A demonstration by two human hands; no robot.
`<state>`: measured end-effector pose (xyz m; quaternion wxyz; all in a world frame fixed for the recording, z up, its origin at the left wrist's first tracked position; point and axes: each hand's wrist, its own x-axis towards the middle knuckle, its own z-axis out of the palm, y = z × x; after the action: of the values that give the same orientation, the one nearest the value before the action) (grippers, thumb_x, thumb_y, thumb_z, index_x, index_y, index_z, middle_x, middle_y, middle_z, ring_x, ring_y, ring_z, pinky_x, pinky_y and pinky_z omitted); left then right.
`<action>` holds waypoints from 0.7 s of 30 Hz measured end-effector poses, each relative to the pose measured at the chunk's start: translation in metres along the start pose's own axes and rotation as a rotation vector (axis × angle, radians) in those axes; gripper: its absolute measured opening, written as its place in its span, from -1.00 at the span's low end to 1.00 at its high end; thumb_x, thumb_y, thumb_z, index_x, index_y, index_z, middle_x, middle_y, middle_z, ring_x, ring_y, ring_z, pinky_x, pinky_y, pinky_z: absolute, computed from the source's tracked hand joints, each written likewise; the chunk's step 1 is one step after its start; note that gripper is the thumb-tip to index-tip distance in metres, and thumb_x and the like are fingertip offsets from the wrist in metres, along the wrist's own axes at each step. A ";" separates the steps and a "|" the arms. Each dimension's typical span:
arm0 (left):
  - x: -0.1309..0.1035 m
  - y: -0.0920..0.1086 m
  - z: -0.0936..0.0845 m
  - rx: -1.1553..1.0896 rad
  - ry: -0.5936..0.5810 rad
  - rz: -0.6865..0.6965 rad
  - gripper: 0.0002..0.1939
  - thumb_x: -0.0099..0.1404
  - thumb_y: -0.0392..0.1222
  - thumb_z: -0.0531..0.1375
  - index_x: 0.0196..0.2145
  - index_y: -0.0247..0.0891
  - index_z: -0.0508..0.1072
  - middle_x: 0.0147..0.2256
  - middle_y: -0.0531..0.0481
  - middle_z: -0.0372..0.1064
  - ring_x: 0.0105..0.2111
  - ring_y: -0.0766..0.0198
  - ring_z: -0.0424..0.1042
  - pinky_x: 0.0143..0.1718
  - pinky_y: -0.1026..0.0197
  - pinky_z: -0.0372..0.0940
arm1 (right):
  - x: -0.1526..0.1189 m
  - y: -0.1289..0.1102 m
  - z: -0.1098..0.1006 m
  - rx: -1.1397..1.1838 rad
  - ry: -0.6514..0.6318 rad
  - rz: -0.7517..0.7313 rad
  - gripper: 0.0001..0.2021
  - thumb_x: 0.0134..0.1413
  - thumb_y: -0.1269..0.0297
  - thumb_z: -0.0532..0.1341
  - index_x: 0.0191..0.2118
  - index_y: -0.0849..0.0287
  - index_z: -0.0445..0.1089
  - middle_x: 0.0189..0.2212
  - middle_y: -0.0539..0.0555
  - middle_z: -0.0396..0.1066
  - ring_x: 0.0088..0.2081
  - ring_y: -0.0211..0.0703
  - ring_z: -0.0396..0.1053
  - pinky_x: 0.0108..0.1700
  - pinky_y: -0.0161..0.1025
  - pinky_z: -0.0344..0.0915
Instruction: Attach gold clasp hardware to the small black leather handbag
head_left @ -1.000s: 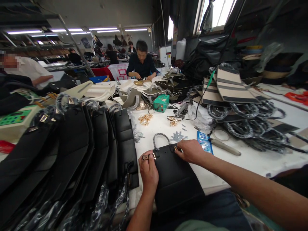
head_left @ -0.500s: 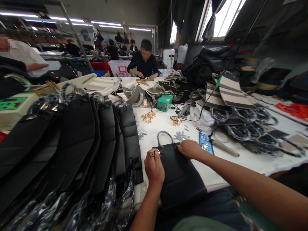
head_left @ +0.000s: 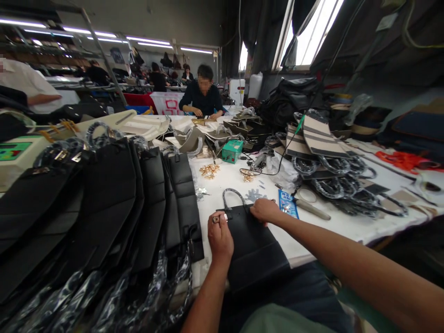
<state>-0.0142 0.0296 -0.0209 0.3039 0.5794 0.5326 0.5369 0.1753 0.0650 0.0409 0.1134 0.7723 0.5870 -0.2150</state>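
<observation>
A black bag panel [head_left: 256, 240] with a plastic-wrapped loop handle [head_left: 233, 192] lies at the table's front edge and over my lap. My left hand [head_left: 220, 233] is closed on the panel's upper left corner, beside a small metal fitting [head_left: 225, 217]. A ring shows on one of its fingers. At the upper right edge, my right hand [head_left: 265, 210] has its fingers closed on the panel near the foot of the handle. The fingertips of the right hand are partly hidden.
Black bag pieces [head_left: 111, 185] stand stacked on the left. Gold fittings [head_left: 209, 171], a green box [head_left: 232, 151], a blue packet [head_left: 288, 203] and a grey-handled tool [head_left: 314, 209] lie beyond my hands. More panels [head_left: 324, 138] pile up right. A person [head_left: 203, 95] sits across the table.
The view has shifted slightly, so the scene sits a little further left. Both hands keep their hold on the black panel, with hardly any change in their pose.
</observation>
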 end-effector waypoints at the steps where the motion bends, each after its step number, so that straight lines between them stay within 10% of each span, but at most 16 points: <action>1: 0.000 0.001 0.000 -0.014 0.004 0.005 -0.70 0.45 -0.05 -0.06 -0.19 -0.20 0.41 -0.22 -0.08 0.41 -0.16 0.12 0.39 -0.05 0.08 0.24 | -0.001 -0.001 0.000 0.020 0.007 0.007 -0.58 0.23 0.22 0.01 -0.43 0.32 0.54 -0.53 0.25 0.56 -0.39 -0.08 0.56 -0.23 -0.25 0.35; 10: 0.005 0.006 -0.009 -0.109 0.082 0.013 -0.62 0.39 0.03 0.00 -0.28 -0.25 0.50 -0.26 -0.07 0.45 -0.16 0.10 0.40 -0.03 0.07 0.24 | -0.044 0.030 -0.002 0.315 0.204 -0.108 -0.63 0.17 0.05 0.11 -0.43 0.16 0.54 -0.46 0.09 0.57 -0.33 -0.12 0.51 -0.29 -0.30 0.27; 21: -0.007 0.019 -0.019 -0.094 0.083 0.039 -0.64 0.41 0.02 0.00 -0.20 -0.21 0.51 -0.17 -0.04 0.47 -0.09 0.09 0.41 0.05 0.04 0.22 | -0.127 0.090 0.077 0.699 0.351 -0.226 -0.70 0.09 0.07 0.24 -0.08 0.02 0.46 -0.32 -0.05 0.53 -0.35 -0.19 0.45 -0.30 -0.31 0.24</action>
<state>-0.0256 0.0145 -0.0007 0.2981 0.5518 0.5077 0.5907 0.2177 -0.1027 0.0253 -0.2820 0.7199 0.5703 -0.2777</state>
